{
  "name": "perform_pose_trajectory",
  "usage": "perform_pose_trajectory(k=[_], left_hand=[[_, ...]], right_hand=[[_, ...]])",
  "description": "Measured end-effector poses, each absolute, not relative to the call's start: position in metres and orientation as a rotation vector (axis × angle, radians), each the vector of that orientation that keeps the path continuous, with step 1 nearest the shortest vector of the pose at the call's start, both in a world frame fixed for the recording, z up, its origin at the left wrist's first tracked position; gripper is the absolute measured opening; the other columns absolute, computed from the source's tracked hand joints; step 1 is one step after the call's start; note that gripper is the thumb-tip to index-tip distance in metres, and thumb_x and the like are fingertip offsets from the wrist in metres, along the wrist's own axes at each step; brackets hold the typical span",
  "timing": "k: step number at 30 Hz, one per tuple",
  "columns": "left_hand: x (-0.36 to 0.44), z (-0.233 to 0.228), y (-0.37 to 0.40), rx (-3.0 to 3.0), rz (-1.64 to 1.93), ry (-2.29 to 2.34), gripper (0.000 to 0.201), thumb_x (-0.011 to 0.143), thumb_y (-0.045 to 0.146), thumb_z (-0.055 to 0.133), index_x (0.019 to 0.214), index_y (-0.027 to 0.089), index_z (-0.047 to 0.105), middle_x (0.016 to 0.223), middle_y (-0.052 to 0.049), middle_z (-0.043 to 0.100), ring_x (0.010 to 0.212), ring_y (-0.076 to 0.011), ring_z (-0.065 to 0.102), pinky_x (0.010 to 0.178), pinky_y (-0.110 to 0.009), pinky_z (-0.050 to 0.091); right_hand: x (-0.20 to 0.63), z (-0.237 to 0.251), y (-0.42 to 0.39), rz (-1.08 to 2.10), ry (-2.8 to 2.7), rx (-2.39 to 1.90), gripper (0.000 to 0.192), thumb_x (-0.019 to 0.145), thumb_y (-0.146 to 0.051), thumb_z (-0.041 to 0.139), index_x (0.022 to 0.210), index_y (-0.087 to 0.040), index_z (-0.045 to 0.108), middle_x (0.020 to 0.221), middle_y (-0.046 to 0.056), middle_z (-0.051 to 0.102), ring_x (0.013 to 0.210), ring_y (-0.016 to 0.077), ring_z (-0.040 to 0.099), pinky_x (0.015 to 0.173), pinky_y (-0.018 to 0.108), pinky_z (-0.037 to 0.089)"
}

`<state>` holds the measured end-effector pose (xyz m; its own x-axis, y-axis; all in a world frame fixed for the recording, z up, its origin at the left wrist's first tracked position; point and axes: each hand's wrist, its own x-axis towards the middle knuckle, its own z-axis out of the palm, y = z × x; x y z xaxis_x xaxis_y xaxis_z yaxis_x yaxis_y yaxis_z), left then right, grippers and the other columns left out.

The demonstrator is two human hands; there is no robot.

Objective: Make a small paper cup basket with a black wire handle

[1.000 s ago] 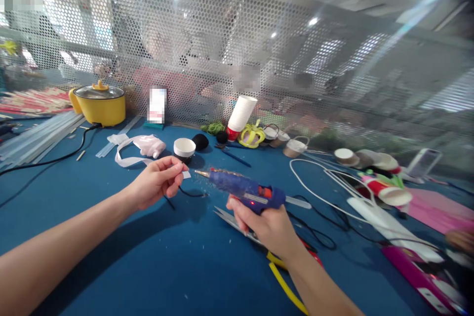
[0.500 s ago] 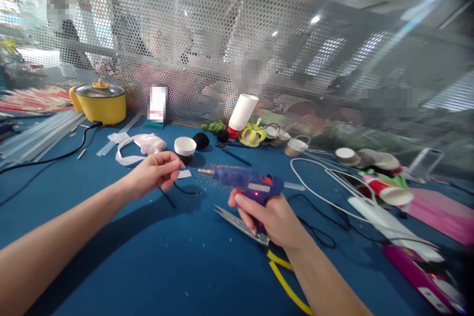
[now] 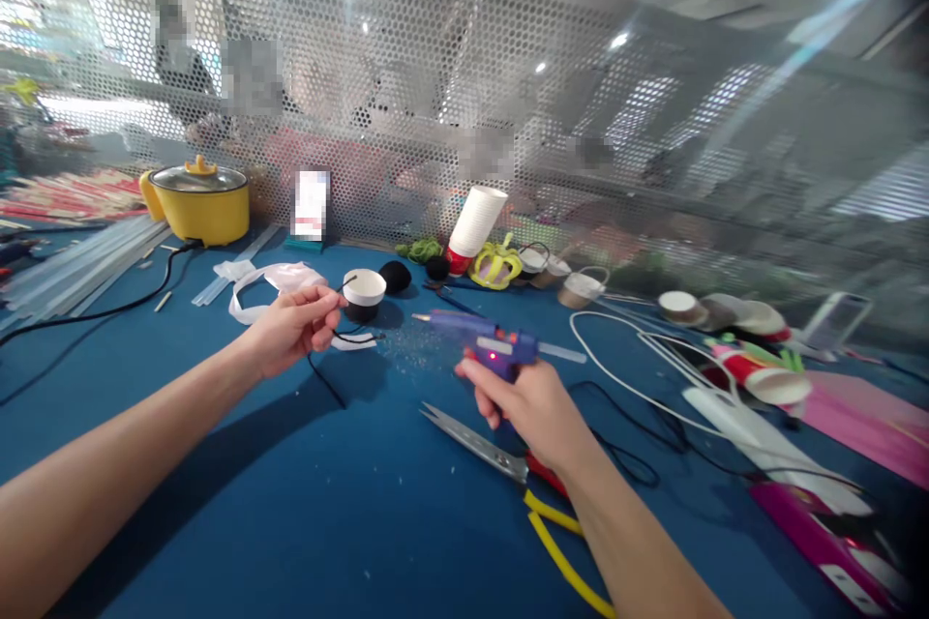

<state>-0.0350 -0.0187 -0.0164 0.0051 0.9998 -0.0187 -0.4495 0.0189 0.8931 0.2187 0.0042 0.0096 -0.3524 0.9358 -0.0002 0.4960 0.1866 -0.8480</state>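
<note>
Blue table [image 3: 363, 522], L hand [image 3: 290, 329] pinching black wire [image 3: 330, 387], R hand [image 3: 529, 401] gripping glue gun [image 3: 483, 340], lidded yellow pot [image 3: 199, 203]

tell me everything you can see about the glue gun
The glue gun is blue-purple plastic with a thin metal nozzle at its left end and a clear glue stick jutting from the back. A red light glows on its side. The right hand grips its handle and holds it above the blue table, roughly level, nozzle pointing left toward the left hand. The nozzle touches nothing. Scissors lie below it.
</note>
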Motion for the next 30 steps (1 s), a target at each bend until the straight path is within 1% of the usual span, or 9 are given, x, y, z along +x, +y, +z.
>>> perform_pose_trajectory(k=[4,6,9,12,17,20,22,27,30], left_hand=[[-0.035,-0.015,-0.019,0.850,1.355,0.864,0.010,0.076,0.020,0.057,0.076,0.011,0.056,0.052,0.003,0.052,0.035,-0.0026,0.042,0.036,-0.015,0.032],[-0.034,-0.015,-0.020,0.866,1.346,0.847,0.010,0.076,0.021,0.057,0.076,0.011,0.056,0.052,0.003,0.053,0.035,-0.0027,0.042,0.036,-0.015,0.032],[-0.033,-0.013,-0.021,0.879,1.354,0.833,0.010,0.076,0.021,0.057,0.076,0.011,0.056,0.052,0.003,0.053,0.035,-0.0027,0.042,0.036,-0.015,0.033],[-0.032,-0.011,-0.022,0.895,1.347,0.846,0.010,0.076,0.021,0.057,0.076,0.011,0.056,0.053,0.003,0.054,0.035,-0.0030,0.043,0.037,-0.014,0.033],[-0.032,-0.008,-0.024,0.945,1.343,0.853,0.010,0.075,0.022,0.058,0.075,0.012,0.056,0.054,0.002,0.055,0.036,-0.0032,0.044,0.037,-0.014,0.033],[-0.032,-0.006,-0.025,0.970,1.349,0.867,0.011,0.075,0.023,0.059,0.076,0.012,0.056,0.054,0.002,0.055,0.036,-0.0030,0.044,0.037,-0.014,0.033],[-0.032,-0.005,-0.026,0.983,1.353,0.877,0.012,0.074,0.024,0.059,0.076,0.012,0.055,0.054,0.002,0.056,0.036,-0.0030,0.044,0.037,-0.014,0.033],[-0.030,-0.003,-0.027,1.061,1.324,0.952,0.015,0.074,0.027,0.059,0.075,0.012,0.054,0.054,0.003,0.056,0.036,-0.0028,0.044,0.036,-0.014,0.030],[-0.031,-0.002,-0.028,1.206,1.290,1.048,0.015,0.076,0.027,0.056,0.075,0.012,0.053,0.054,0.002,0.056,0.036,-0.0030,0.044,0.036,-0.015,0.030]], right_hand=[[0.222,0.006,0.019,0.989,-1.710,-1.347,0.023,0.069,-0.036,0.058,0.070,-0.013,0.057,0.045,-0.002,0.051,0.038,0.0090,0.045,0.041,0.022,0.037],[0.227,0.004,0.028,0.958,-1.684,-1.367,0.024,0.066,-0.036,0.061,0.066,-0.012,0.058,0.051,0.001,0.056,0.044,0.0108,0.050,0.046,0.023,0.040],[0.237,0.000,0.045,0.858,-1.698,-1.446,0.027,0.061,-0.037,0.066,0.071,-0.012,0.061,0.064,0.004,0.063,0.056,0.0141,0.055,0.052,0.025,0.041],[0.241,-0.006,0.059,0.800,-1.729,-1.515,0.024,0.062,-0.036,0.065,0.066,-0.013,0.060,0.060,0.004,0.062,0.053,0.0135,0.054,0.051,0.024,0.040],[0.232,-0.016,0.071,0.975,-1.812,-1.546,0.023,0.072,-0.036,0.057,0.066,-0.014,0.056,0.063,0.005,0.063,0.048,0.0102,0.054,0.048,0.021,0.042],[0.228,-0.020,0.077,0.736,-2.010,-1.708,0.030,0.080,-0.039,0.044,0.066,-0.015,0.054,0.065,0.006,0.064,0.050,0.0103,0.056,0.049,0.020,0.041],[0.227,-0.022,0.082,0.556,-2.087,-1.801,0.035,0.082,-0.041,0.041,0.062,-0.015,0.053,0.060,0.006,0.062,0.049,0.0121,0.056,0.047,0.021,0.039],[0.228,-0.028,0.090,0.392,-2.166,-1.914,0.037,0.080,-0.043,0.044,0.059,-0.015,0.056,0.049,0.004,0.057,0.050,0.0158,0.057,0.048,0.023,0.036],[0.227,-0.025,0.089,0.297,-2.198,-1.979,0.031,0.076,-0.041,0.051,0.064,-0.014,0.060,0.060,0.008,0.061,0.063,0.0209,0.060,0.054,0.026,0.039]])
